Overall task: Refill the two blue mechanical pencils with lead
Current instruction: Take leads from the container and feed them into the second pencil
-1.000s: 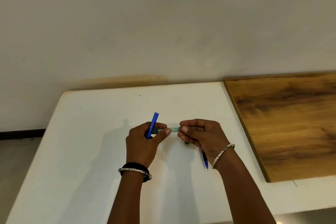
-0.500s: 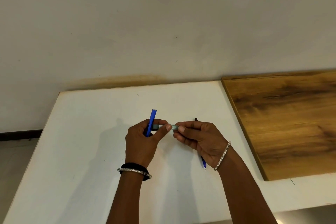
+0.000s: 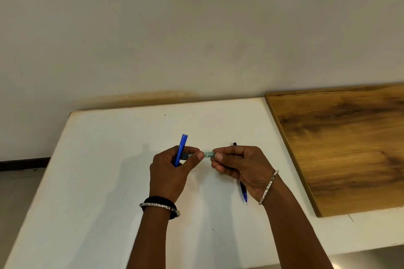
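Observation:
My left hand (image 3: pixel 169 172) grips a blue mechanical pencil (image 3: pixel 181 146) upright, its open top end pointing away from me. The same hand's thumb and forefinger pinch one end of a small green lead case (image 3: pixel 207 155). My right hand (image 3: pixel 240 166) pinches the case's other end, so the case spans the gap between both hands above the white table (image 3: pixel 98 181). A second blue pencil (image 3: pixel 243 192) lies on the table under my right hand, mostly hidden; its black end (image 3: pixel 234 144) shows beyond the fingers.
A brown wooden board (image 3: pixel 341 146) lies on the table's right part, close to my right wrist. A pale wall stands behind the table's far edge. The table's left edge drops to the floor (image 3: pixel 17 192).
Both hands have stayed together on the lead case. My right hand shifted slightly, and the second pencil's black end came into sight beyond its fingers.

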